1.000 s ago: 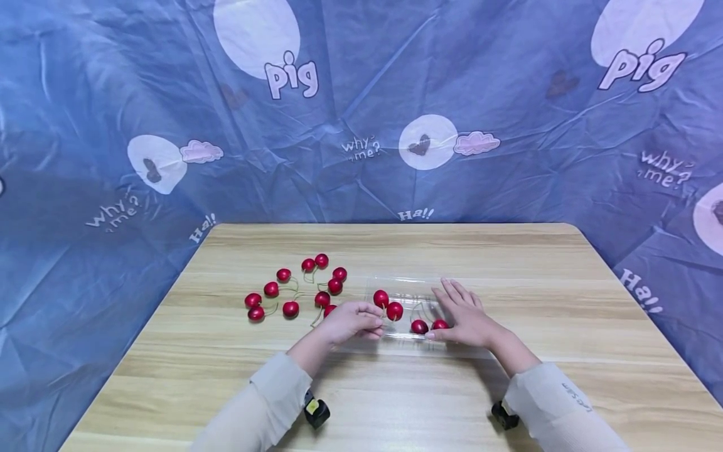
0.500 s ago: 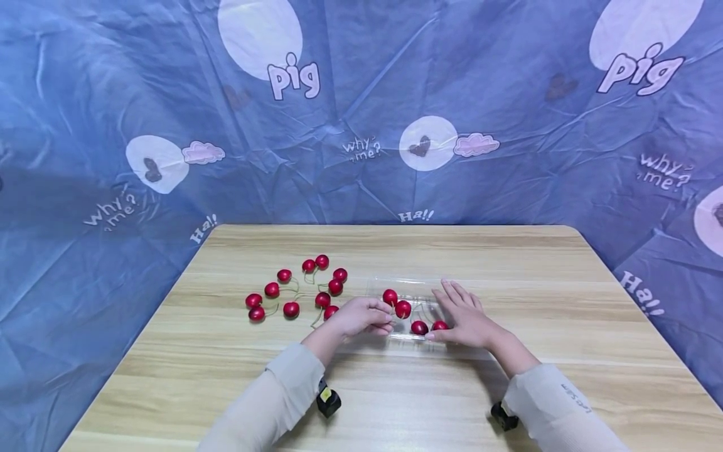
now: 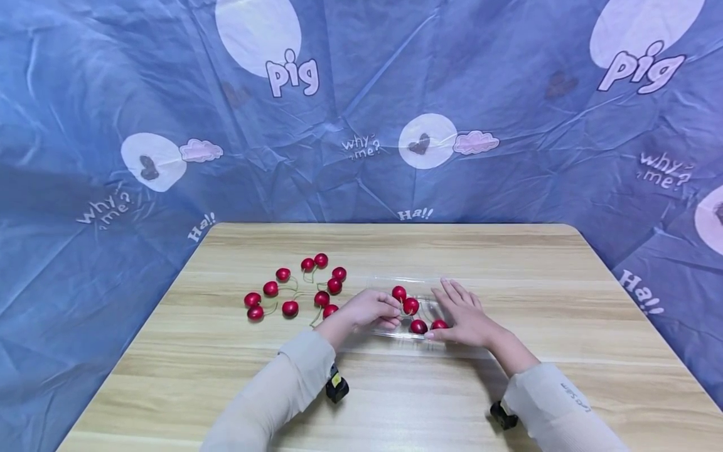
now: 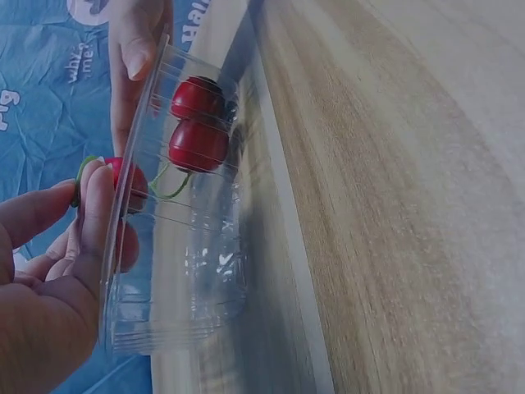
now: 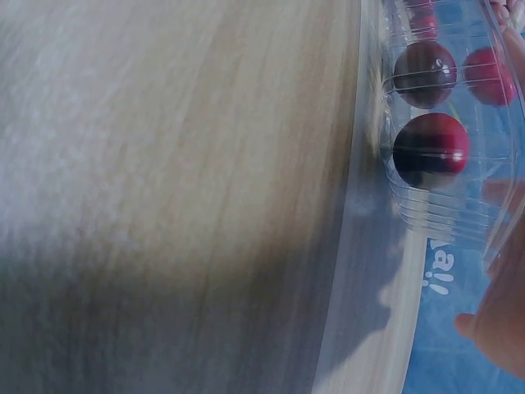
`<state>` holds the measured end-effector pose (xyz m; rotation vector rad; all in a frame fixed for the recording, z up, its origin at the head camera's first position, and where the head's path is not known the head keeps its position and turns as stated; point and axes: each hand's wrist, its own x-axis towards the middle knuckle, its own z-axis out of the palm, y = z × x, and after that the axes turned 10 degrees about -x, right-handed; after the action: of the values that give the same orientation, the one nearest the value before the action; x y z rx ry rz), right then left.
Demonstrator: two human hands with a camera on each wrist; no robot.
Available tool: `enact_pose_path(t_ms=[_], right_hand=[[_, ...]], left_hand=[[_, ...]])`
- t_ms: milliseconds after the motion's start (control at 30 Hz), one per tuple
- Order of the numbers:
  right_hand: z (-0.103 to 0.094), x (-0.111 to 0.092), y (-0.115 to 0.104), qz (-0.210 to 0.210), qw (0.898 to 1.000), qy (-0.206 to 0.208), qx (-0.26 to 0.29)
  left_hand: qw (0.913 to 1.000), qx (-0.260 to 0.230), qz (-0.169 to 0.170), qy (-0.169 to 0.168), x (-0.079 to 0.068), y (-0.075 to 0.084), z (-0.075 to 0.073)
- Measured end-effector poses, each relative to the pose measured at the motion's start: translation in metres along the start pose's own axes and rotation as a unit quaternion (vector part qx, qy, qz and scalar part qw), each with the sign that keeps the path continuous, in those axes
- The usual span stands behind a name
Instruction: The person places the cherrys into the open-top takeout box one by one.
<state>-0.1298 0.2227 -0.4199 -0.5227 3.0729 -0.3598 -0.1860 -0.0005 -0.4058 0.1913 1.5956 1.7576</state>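
Observation:
My left hand [image 3: 373,309] pinches the green stem [image 4: 79,179] of a pair of red cherries [image 3: 411,306] between thumb and fingers. The pair hangs at the top of a clear plastic box [image 4: 217,279], partly behind its rim in the left wrist view. Inside the box, toward its right end, lie two more cherries [image 4: 198,146] with a thin green stem. My right hand [image 3: 465,319] rests on the right end of the box with its fingers spread. In the right wrist view only part of that hand shows at the right edge.
Several loose red cherries [image 3: 290,309] with green stems lie on the wooden table [image 3: 395,402] left of the box. A blue printed cloth [image 3: 361,75] hangs behind the table. Black wrist cameras sit under both sleeves.
My left hand has moved to the right, carrying the pair of cherries farther over the box. The right hand and the loose cherries stay where they were.

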Motion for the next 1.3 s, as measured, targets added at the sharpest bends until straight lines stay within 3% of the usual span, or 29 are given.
enact_pose_path(t_ms=[200, 667, 1000, 1300], right_hand=[[-0.001, 0.0, 0.0, 0.001, 1.0, -0.004, 0.002], [0.0, 0.001, 0.001, 0.0, 1.0, 0.008, 0.015], [0.003, -0.001, 0.0, -0.001, 0.999, 0.021, 0.043], [0.005, -0.002, 0.002, 0.004, 0.998, 0.026, 0.05]], left_hand=[[0.9999, 0.002, -0.014, 0.007, 0.006, 0.0, 0.005], [0.9998, 0.013, -0.016, 0.001, 0.02, 0.004, 0.018], [0.9999, 0.0, -0.01, -0.003, 0.032, -0.002, 0.023], [0.9996, -0.004, -0.029, -0.002, 0.038, -0.003, 0.027]])
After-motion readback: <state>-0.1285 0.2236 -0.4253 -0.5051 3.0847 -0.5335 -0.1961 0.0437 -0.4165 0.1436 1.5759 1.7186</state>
